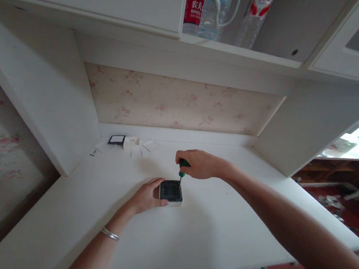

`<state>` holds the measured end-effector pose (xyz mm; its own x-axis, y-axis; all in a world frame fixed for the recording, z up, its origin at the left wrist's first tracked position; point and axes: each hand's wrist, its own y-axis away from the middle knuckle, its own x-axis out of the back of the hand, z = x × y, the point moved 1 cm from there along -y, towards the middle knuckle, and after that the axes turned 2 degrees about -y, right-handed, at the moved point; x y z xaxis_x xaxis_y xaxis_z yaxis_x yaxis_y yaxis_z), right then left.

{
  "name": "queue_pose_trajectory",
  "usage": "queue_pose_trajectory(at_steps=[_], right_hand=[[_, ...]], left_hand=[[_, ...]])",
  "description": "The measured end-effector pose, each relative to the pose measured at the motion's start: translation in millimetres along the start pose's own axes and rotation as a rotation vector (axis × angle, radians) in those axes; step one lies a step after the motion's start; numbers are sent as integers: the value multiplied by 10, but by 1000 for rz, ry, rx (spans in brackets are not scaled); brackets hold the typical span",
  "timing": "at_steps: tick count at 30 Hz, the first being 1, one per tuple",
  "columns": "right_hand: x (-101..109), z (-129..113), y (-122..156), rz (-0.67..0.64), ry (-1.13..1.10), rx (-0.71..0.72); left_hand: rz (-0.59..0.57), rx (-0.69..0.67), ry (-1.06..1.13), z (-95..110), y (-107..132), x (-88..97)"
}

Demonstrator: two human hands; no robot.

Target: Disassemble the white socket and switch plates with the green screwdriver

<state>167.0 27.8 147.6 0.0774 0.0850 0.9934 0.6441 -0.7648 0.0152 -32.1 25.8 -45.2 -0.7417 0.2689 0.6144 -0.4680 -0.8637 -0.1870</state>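
A small square box (171,190) with white sides and a black, recessed top lies flat on the white desk. My left hand (145,197) is closed on its left side, fingers at the far edge and thumb at the near edge. In my right hand (200,163) is a screwdriver with a green handle (184,163), gripped from above in wrapped fingers. It stands almost upright, its metal shaft reaching down to the right part of the black top. Whether the tip sits on a screw is too small to tell.
Toward the back left of the desk (226,229) lie a black-framed square piece (116,139), a pale piece (131,142), a clear plate (150,145) and thin strips. Overhead, a cabinet shelf (243,51) holds plastic bottles (255,16) and a white cable (216,2).
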Motion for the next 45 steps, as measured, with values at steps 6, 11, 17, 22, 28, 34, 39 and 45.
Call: queue_pose_trajectory(at_steps=[6,11,17,22,28,34,39,45], right_hand=[[15,-7,-57,66,135,-192],[68,13,-61,-61,-68,18],[89,-77,-70,-45,72,-118],[41,-29,-118,-26,81,-58],[72,-14,-150,-110,97,-111],[82,-10,-183,-102,137,-60],[61,29,-194,-98,135,-100],[58,2,-183,-97,65,81]], left_hand=[[12,3,18,12,8,0],[18,24,16,19,13,4],[14,7,26,31,9,4],[8,-4,11,27,6,8],[13,3,13,66,12,20],[7,-7,19,51,11,18],[7,-16,22,42,14,18],[20,2,12,32,17,8]])
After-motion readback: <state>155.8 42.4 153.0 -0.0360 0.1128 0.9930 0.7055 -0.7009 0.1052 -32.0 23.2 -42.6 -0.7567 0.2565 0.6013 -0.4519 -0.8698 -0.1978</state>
